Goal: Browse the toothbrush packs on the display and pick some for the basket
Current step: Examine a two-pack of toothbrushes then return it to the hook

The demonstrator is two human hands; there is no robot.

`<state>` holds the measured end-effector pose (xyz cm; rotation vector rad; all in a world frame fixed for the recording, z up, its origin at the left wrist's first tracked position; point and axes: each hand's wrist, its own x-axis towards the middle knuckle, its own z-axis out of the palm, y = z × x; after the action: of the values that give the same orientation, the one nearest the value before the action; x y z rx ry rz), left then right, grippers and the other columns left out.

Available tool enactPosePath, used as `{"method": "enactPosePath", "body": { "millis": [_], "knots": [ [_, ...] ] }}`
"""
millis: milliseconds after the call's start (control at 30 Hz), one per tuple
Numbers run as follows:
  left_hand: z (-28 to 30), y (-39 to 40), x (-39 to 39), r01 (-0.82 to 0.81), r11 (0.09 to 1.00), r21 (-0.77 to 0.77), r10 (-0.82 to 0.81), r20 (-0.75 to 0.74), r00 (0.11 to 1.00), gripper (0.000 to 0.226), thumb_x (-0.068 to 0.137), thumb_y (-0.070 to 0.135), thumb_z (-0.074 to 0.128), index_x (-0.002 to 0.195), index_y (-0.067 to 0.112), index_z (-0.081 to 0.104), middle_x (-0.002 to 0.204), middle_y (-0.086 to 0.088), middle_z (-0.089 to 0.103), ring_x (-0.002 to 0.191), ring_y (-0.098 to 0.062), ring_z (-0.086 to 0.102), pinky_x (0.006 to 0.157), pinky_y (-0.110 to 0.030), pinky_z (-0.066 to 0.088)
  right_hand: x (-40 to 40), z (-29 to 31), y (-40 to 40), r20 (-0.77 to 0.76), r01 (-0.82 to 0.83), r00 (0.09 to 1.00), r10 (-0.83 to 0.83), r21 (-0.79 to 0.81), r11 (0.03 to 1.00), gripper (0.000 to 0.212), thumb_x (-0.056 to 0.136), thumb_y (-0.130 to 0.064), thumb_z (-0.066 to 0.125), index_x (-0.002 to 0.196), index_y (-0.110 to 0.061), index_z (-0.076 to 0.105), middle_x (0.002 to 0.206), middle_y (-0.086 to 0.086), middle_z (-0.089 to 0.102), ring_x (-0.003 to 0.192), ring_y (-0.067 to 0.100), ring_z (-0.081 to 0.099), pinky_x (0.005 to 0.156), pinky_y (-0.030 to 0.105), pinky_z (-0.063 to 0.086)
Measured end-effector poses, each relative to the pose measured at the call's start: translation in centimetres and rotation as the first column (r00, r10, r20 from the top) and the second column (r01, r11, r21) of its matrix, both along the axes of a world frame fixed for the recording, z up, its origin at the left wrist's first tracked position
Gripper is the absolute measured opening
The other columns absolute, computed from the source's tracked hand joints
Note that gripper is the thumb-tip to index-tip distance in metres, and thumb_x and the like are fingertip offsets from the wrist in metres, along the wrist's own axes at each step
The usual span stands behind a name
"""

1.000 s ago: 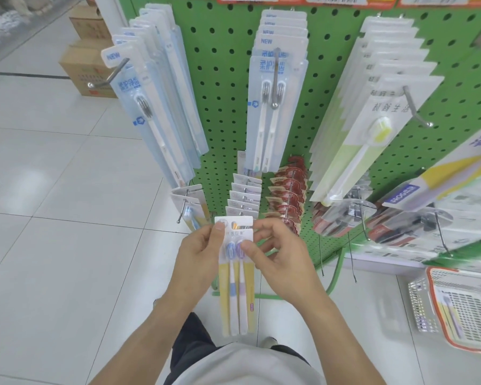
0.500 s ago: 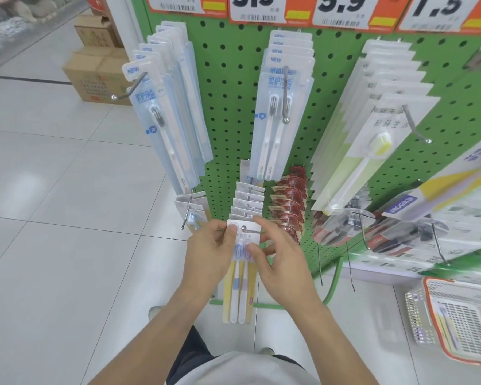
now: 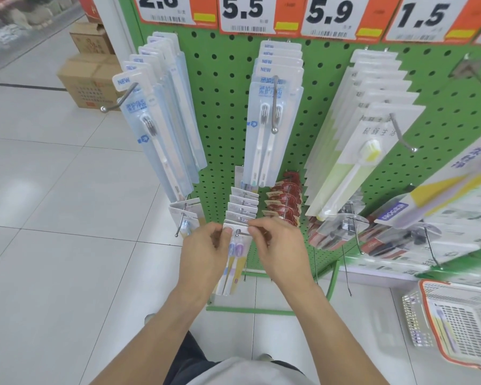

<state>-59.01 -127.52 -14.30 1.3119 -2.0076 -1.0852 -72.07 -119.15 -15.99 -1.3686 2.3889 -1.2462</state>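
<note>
You have brought the clear blister pack of yellow-handled toothbrushes [image 3: 232,255] back up to the display: a second ago you held it free in front of you, and now its white header card sits on the thin metal peg hook [image 3: 241,232], whose tip pokes through the hang hole. Your left hand [image 3: 203,252] pinches the card's left top corner, thumb on its face, and your right hand [image 3: 278,250] pinches the right top corner between fingertips. The pack hangs down between your wrists, in front of the row of matching white-carded packs [image 3: 242,205] on the same hook, low on the green perforated display board [image 3: 225,112].

That reads as a pack being returned, not picked, so this one looks rejected and the browsing goes on. The white plastic mesh basket with an orange rim [image 3: 456,326] stands on the floor to your right, well apart from your hands, and seems to hold one pack already. Next you would likely let go once the card seats, then try another hook
</note>
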Motion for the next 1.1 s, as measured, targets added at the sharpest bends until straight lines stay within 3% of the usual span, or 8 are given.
{"method": "enactPosePath", "body": {
  "millis": [100,200,333,400,567,733,900,1100],
  "knots": [
    [0.3,0.0,-0.1,-0.015,0.999,-0.029,0.016,0.029,0.999,0.010,0.097,0.023,0.062,0.102,0.017,0.067,0.088,0.012,0.069,0.081,-0.003,0.067,0.075,-0.023,0.052,-0.2,0.1,-0.3,0.010,-0.004,1.000,0.004,0.003,1.000,0.010,0.095,-0.020,0.068,0.099,-0.022,0.077,0.092,-0.008,0.072,0.076,0.010,0.065,0.072,0.036,0.056],
    [1.0,0.0,-0.2,-0.046,0.995,-0.085,0.045,-0.017,0.999,0.025,0.094,0.019,0.062,0.119,0.017,0.061,0.109,0.007,0.065,0.098,-0.009,0.063,0.087,-0.028,0.050,-0.3,0.2,-0.5,0.015,-0.013,1.000,0.013,0.001,1.000,0.009,0.095,-0.021,0.068,0.098,-0.023,0.076,0.092,-0.008,0.072,0.076,0.009,0.065,0.072,0.037,0.056],
    [1.8,-1.4,-1.4,-0.046,0.994,0.096,0.063,-0.189,0.980,0.018,0.096,0.017,0.062,0.114,0.018,0.065,0.104,0.013,0.067,0.091,0.010,0.062,0.078,-0.003,0.044,-0.3,0.8,-0.7,0.019,-0.001,1.000,0.000,0.008,1.000,0.005,0.093,-0.022,0.070,0.093,-0.024,0.075,0.087,-0.011,0.069,0.072,0.003,0.062,0.068,0.034,0.055],
    [1.6,-2.7,-2.3,-0.044,0.987,0.156,0.079,-0.220,0.972,0.018,0.098,0.018,0.060,0.115,0.018,0.066,0.102,0.016,0.066,0.087,0.014,0.061,0.072,0.001,0.042,-0.3,1.1,-0.6,0.032,0.006,0.999,-0.007,0.008,1.000,0.005,0.093,-0.022,0.070,0.092,-0.022,0.075,0.085,-0.011,0.069,0.071,0.002,0.062,0.068,0.031,0.055],
    [1.2,-6.1,-5.1,-0.047,0.987,0.153,0.081,-0.224,0.971,0.022,0.100,0.018,0.055,0.119,0.016,0.067,0.108,0.009,0.068,0.103,-0.008,0.063,0.080,-0.010,0.042,-0.2,1.2,-0.5,0.062,0.005,0.998,-0.005,0.007,1.000,0.005,0.092,-0.022,0.070,0.092,-0.021,0.075,0.084,-0.011,0.069,0.072,0.000,0.063,0.068,0.028,0.054],
    [1.5,-8.1,-7.8,-0.006,0.992,0.127,0.024,-0.146,0.989,0.034,0.100,0.015,0.052,0.131,0.009,0.063,0.121,-0.002,0.067,0.103,-0.011,0.057,0.087,-0.020,0.040,-0.1,1.3,-0.5,0.045,-0.002,0.999,0.001,0.024,1.000,0.005,0.092,-0.019,0.070,0.090,-0.021,0.074,0.086,-0.011,0.069,0.072,0.001,0.062,0.068,0.028,0.055],
    [1.4,-9.1,-9.8,0.005,0.990,0.140,0.008,-0.090,0.996,0.030,0.097,0.012,0.051,0.123,0.010,0.064,0.115,-0.006,0.070,0.102,-0.023,0.063,0.083,-0.026,0.045,0.0,1.2,-0.7,0.048,0.015,0.999,-0.016,0.034,0.999,0.006,0.092,-0.020,0.069,0.089,-0.022,0.074,0.083,-0.013,0.068,0.070,0.001,0.061,0.068,0.027,0.054],
    [1.2,-9.9,-10.2,-0.024,0.994,0.105,0.032,-0.078,0.996,0.012,0.092,0.006,0.060,0.102,0.011,0.065,0.092,0.000,0.065,0.086,-0.018,0.060,0.072,-0.024,0.041,0.0,1.3,-0.6,0.056,0.015,0.998,-0.018,0.044,0.999,0.007,0.092,-0.022,0.068,0.092,-0.020,0.075,0.085,-0.011,0.069,0.070,0.002,0.061,0.068,0.030,0.055]
  ]
}}
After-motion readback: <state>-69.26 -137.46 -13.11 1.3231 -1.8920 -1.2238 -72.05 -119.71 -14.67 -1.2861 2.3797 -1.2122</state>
